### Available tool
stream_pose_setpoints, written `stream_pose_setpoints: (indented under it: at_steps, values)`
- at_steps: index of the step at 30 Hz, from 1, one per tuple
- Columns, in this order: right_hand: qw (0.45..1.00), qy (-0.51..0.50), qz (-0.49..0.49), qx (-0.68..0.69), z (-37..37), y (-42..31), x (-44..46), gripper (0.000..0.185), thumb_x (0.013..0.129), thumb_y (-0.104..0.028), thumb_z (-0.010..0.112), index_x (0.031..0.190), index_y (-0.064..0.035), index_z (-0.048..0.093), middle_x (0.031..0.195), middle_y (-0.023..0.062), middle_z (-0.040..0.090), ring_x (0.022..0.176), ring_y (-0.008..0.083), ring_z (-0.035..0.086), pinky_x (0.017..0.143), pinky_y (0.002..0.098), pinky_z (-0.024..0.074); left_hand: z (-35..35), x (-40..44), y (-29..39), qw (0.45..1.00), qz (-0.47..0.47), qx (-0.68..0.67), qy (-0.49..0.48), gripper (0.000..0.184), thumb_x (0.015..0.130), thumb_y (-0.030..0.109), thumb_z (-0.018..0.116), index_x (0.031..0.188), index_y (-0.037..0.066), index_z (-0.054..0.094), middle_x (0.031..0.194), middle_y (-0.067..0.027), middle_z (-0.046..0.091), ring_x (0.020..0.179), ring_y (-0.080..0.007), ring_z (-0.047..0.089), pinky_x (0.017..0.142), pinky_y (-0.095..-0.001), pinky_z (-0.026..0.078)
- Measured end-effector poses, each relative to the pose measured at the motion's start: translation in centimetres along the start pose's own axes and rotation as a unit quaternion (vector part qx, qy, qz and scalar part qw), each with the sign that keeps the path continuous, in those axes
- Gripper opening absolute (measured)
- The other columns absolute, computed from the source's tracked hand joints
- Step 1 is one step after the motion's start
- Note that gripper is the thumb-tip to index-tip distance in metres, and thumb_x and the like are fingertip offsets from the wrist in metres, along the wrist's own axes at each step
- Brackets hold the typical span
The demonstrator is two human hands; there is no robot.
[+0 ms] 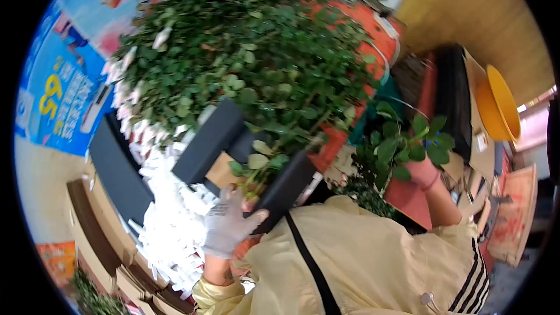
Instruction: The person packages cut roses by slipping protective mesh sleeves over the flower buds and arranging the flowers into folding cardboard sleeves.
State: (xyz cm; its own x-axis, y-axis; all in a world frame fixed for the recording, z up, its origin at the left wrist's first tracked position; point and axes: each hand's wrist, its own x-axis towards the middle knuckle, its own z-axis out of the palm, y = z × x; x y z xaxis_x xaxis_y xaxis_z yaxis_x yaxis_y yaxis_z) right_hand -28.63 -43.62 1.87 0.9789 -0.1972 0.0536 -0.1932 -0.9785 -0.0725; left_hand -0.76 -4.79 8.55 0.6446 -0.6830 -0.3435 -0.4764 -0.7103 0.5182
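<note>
While the gloved left hand (226, 226) works at the near end of the black box (209, 143), look at that thumb: it stands well out from the other fingers, lying against the box's dark side. Just past those fingertips is 1 leafy sprig (256, 166), its pale stems running down to the glove, its leaves lying over the box; whether the fingers pinch those stems, I cannot tell. A brown piece (220, 170) sits between the box's 2 dark sides.

Over to the right hand (424, 173), up against a leafy bunch (402, 143) and apart from the box! Leaves cover its fingers, so their grip cannot be told; the covering looks like a pink glove, though blur makes that uncertain.

Beyond both hands, a big green heap (251, 52) spreads across the red bench (333, 147). White strips (175, 216) crowd in beside the box, a blue poster marked 65 (64, 93) stands at far left, and a yellow bowl (497, 105) tilts at far right.
</note>
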Motion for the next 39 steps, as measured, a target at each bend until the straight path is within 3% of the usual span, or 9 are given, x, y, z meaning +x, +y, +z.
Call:
stream_pose_setpoints:
  at_steps: [4,7,9,12,14,19,24,34,39]
  values:
    - [0.975,-0.113,0.190,-0.013,7.4,-3.5,2.1,0.034,0.075,-0.024,0.059,0.100,-0.0016,0.061,0.086,0.0139,0.061,0.083,0.0348,0.058,0.075,0.0439,0.0468,-0.2,-0.1,-0.2,0.999,-0.020,-0.011,-0.026,0.049,0.071,0.047,0.067,0.090,0.004,0.051,0.119,-0.0218,0.048,0.104,-0.0389,0.054,0.086,-0.0421,0.043]
    - [0.965,-0.203,0.149,-0.072,10.3,-2.9,1.8,0.027,0.075,-0.023,0.055,0.093,-0.0064,0.065,0.086,0.0162,0.065,0.082,0.0353,0.063,0.075,0.0447,0.0496,1.0,-0.1,-1.4,1.000,0.016,-0.014,0.022,0.055,0.073,0.050,0.064,0.098,0.003,0.050,0.124,-0.0236,0.045,0.105,-0.0390,0.054,0.087,-0.0412,0.044]
    - [0.876,-0.476,0.039,-0.066,5.9,-3.8,3.9,0.036,0.076,-0.026,0.057,0.104,-0.0059,0.063,0.099,0.0177,0.064,0.096,0.0320,0.061,0.083,0.0410,0.0487,1.2,-0.1,-1.7,1.000,0.019,0.004,0.015,0.058,0.074,0.051,0.064,0.102,0.002,0.051,0.124,-0.0244,0.045,0.104,-0.0394,0.054,0.086,-0.0414,0.044]
    - [0.860,-0.510,-0.018,0.005,-6.0,-9.6,12.6,0.037,0.077,-0.030,0.058,0.108,-0.0117,0.063,0.107,0.0160,0.064,0.102,0.0306,0.060,0.087,0.0389,0.0471,2.1,-0.1,-2.4,0.999,0.016,-0.014,0.033,0.060,0.073,0.052,0.064,0.102,0.002,0.051,0.123,-0.0229,0.045,0.099,-0.0383,0.056,0.083,-0.0410,0.045]
    - [0.859,-0.437,-0.216,0.155,-6.8,-8.2,17.3,0.041,0.080,-0.032,0.058,0.116,-0.0144,0.058,0.106,0.0130,0.063,0.098,0.0298,0.059,0.086,0.0380,0.0461,1.3,0.1,-2.1,1.000,0.001,-0.019,0.006,0.062,0.073,0.053,0.065,0.104,0.001,0.052,0.124,-0.0196,0.045,0.095,-0.0350,0.059,0.081,-0.0405,0.046]
    - [0.902,-0.246,-0.294,0.198,-13.9,-18.2,33.6,0.032,0.075,-0.021,0.057,0.106,-0.0163,0.063,0.093,0.0067,0.061,0.089,0.0260,0.059,0.085,0.0368,0.0462,0.3,-0.1,-1.7,0.999,-0.035,-0.018,-0.014,0.074,0.072,0.054,0.065,0.121,0.002,0.050,0.131,-0.0173,0.043,0.102,-0.0342,0.058,0.083,-0.0393,0.046]
    - [0.876,0.049,-0.474,0.070,-0.7,-28.7,48.4,0.030,0.076,-0.030,0.060,0.101,-0.0131,0.059,0.100,0.0068,0.061,0.097,0.0237,0.060,0.088,0.0343,0.0446,-0.1,-0.2,-1.8,0.998,-0.042,-0.032,-0.021,0.075,0.074,0.056,0.062,0.125,0.002,0.048,0.129,-0.0157,0.044,0.104,-0.0324,0.057,0.084,-0.0394,0.045]
    - [0.805,0.012,-0.465,-0.369,9.8,-38.8,52.2,0.046,0.087,-0.019,0.044,0.132,-0.0052,0.043,0.107,0.0150,0.057,0.097,0.0290,0.054,0.080,0.0424,0.0417,0.8,-0.8,-3.1,0.996,-0.027,-0.084,0.006,0.067,0.082,0.050,0.058,0.130,0.005,0.046,0.129,-0.0153,0.046,0.105,-0.0315,0.056,0.087,-0.0411,0.044]
    - [0.896,0.076,-0.411,-0.151,8.7,-36.7,53.8,0.032,0.084,-0.023,0.046,0.114,-0.0129,0.053,0.101,0.0129,0.055,0.097,0.0305,0.052,0.082,0.0413,0.0399,-3.7,-3.2,-3.6,0.949,0.070,-0.229,0.204,0.053,0.084,0.030,0.063,0.127,0.004,0.049,0.106,-0.0131,0.061,0.079,-0.0219,0.064,0.069,-0.0308,0.051]
